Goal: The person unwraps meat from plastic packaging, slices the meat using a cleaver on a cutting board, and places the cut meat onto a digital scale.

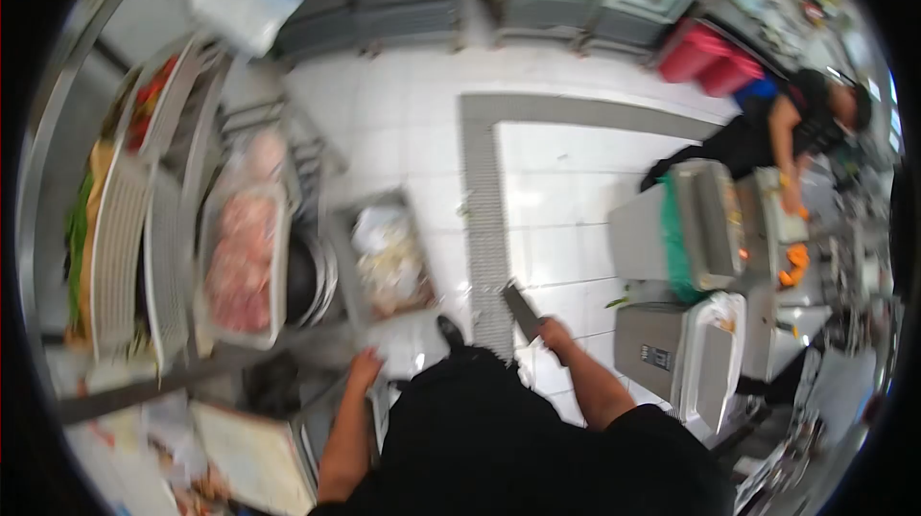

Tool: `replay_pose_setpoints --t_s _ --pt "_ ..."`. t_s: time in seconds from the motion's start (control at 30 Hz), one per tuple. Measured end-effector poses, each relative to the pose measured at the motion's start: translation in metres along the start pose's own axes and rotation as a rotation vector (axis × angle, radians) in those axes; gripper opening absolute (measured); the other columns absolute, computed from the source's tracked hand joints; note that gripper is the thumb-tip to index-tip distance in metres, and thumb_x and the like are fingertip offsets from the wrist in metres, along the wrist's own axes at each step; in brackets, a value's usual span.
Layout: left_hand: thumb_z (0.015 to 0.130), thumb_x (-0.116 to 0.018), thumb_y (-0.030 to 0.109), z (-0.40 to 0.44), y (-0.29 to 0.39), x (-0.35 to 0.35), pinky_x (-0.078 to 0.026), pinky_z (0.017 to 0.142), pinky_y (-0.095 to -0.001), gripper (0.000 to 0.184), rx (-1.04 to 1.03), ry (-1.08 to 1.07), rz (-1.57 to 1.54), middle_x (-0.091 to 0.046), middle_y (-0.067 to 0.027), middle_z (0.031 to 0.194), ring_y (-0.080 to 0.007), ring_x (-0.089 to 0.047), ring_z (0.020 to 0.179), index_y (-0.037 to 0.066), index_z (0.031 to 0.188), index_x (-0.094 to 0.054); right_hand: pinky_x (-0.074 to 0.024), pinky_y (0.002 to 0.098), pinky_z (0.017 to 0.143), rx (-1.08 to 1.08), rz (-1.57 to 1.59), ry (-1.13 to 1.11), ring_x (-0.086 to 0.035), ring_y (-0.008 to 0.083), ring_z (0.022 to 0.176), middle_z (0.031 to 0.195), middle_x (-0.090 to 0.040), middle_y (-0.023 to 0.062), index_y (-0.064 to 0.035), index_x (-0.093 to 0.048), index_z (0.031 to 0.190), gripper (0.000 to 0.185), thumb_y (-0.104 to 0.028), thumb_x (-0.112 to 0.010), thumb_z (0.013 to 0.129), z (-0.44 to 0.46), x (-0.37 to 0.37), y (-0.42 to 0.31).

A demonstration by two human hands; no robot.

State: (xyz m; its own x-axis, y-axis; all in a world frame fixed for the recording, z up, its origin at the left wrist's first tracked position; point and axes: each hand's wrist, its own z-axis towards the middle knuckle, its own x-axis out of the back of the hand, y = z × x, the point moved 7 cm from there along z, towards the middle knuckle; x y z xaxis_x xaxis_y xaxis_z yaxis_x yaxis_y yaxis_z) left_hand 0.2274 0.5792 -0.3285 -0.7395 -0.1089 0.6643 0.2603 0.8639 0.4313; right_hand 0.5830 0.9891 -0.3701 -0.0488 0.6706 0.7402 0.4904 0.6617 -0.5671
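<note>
My right hand (554, 336) is closed around the handle of a wide-bladed knife (522, 312), its blade pointing forward above the tiled floor. My left hand (363, 368) hangs at my left side, near a grey bin (418, 228) of pale scraps and plastic. Its fingers are too small and blurred to read, and no object shows in it. To the left of that bin, a white tub (278, 305) of raw pinkish meat rests on a shelf.
Shelved white baskets (120, 267) line the left, above a cutting board (251, 454). Lidded grey bins (645, 339) stand at right. Beyond them a person (791, 128) leans over a counter. A drain grate (484, 219) crosses the floor; red bins (696, 56) stand farther back.
</note>
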Motion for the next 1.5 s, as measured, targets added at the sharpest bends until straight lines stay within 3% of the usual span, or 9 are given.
replay_pose_setpoints --t_s 0.13,0.37,0.47,0.57,0.7,0.83,1.17,1.37,1.5 --pt "0.083 -0.071 0.015 -0.022 -0.058 0.026 -0.054 0.087 -0.0392 0.036 0.007 0.335 -0.594 -0.072 -0.0148 0.102 -0.0284 -0.068 0.093 0.003 0.117 -0.070 -0.0577 0.0407 0.069 -0.547 0.203 -0.088 -0.071 0.0327 0.082 0.100 -0.071 0.0178 -0.0036 -0.072 0.101 0.028 -0.018 -0.068 0.078 -0.007 0.000 -0.003" --pt "0.090 -0.066 0.013 -0.148 -0.050 0.224 -0.053 0.086 -0.0432 0.027 -0.125 0.869 0.015 -0.072 -0.0200 0.105 -0.0372 -0.069 0.092 -0.001 0.112 -0.070 -0.0546 0.0410 0.059 -0.783 0.483 -0.177 -0.070 0.0285 0.067 0.079 -0.070 0.0178 0.0059 -0.065 0.103 0.036 -0.023 -0.061 0.082 -0.050 0.034 -0.087" --pt "0.094 -0.057 0.044 -0.199 -0.050 0.249 -0.048 0.093 -0.0513 0.049 0.116 0.676 0.118 -0.071 -0.0195 0.112 -0.0395 -0.067 0.101 0.004 0.119 -0.069 -0.0548 0.0428 0.064 -0.730 0.359 -0.148 -0.070 0.0317 0.068 0.077 -0.071 0.0199 0.0057 -0.069 0.089 0.031 -0.022 -0.059 0.081 -0.065 0.019 -0.103" --pt "0.095 -0.058 0.048 -0.208 -0.078 0.232 -0.050 0.090 -0.0491 0.050 0.225 0.549 0.044 -0.071 -0.0206 0.112 -0.0403 -0.067 0.102 0.006 0.117 -0.072 -0.0560 0.0436 0.068 -0.704 0.294 -0.179 -0.072 0.0329 0.073 0.079 -0.072 0.0202 0.0053 -0.072 0.087 0.029 -0.020 -0.060 0.080 -0.082 -0.002 -0.119" --pt "0.088 -0.069 0.024 -0.187 -0.086 0.190 -0.054 0.082 -0.0454 0.030 0.166 0.439 0.258 -0.073 -0.0183 0.099 -0.0401 -0.069 0.088 0.002 0.108 -0.072 -0.0569 0.0450 0.071 -0.522 0.154 -0.288 -0.073 0.0343 0.079 0.085 -0.074 0.0206 0.0050 -0.074 0.090 0.028 -0.018 -0.063 0.079 -0.103 -0.049 -0.134" --pt "0.086 -0.067 0.031 -0.188 -0.091 0.178 -0.049 0.083 -0.0511 0.025 0.045 0.645 0.412 -0.072 -0.0156 0.087 -0.0378 -0.069 0.084 0.006 0.086 -0.073 -0.0564 0.0436 0.065 -0.541 0.157 -0.186 -0.073 0.0316 0.074 0.084 -0.073 0.0198 0.0026 -0.075 0.086 0.028 -0.021 -0.062 0.080 -0.123 -0.087 -0.130" --pt "0.088 -0.064 0.032 -0.220 -0.087 0.206 -0.045 0.090 -0.0525 0.027 -0.136 0.928 0.363 -0.072 -0.0153 0.082 -0.0377 -0.067 0.078 0.007 0.082 -0.072 -0.0551 0.0432 0.066 -0.759 0.409 -0.147 -0.070 0.0292 0.071 0.078 -0.072 0.0172 0.0035 -0.072 0.090 0.042 -0.038 -0.066 0.086 -0.174 -0.098 -0.159" --pt "0.089 -0.064 0.033 -0.226 -0.089 0.209 -0.046 0.081 -0.0514 0.033 -0.010 0.767 0.296 -0.071 -0.0179 0.076 -0.0411 -0.066 0.076 0.002 0.079 -0.074 -0.0546 0.0429 0.062 -0.764 0.408 -0.097 -0.071 0.0301 0.073 0.083 -0.072 0.0206 0.0010 -0.074 0.084 0.034 -0.031 -0.062 0.077 -0.155 -0.073 -0.165" --pt "0.096 -0.056 0.046 -0.239 -0.083 0.209 -0.052 0.079 -0.0530 0.040 0.050 0.590 0.410 -0.074 -0.0178 0.089 -0.0419 -0.069 0.082 0.012 0.104 -0.077 -0.0556 0.0445 0.070 -0.683 0.338 -0.091 -0.073 0.0334 0.080 0.087 -0.073 0.0218 0.0012 -0.075 0.088 0.038 -0.032 -0.060 0.077 -0.122 -0.078 -0.154"
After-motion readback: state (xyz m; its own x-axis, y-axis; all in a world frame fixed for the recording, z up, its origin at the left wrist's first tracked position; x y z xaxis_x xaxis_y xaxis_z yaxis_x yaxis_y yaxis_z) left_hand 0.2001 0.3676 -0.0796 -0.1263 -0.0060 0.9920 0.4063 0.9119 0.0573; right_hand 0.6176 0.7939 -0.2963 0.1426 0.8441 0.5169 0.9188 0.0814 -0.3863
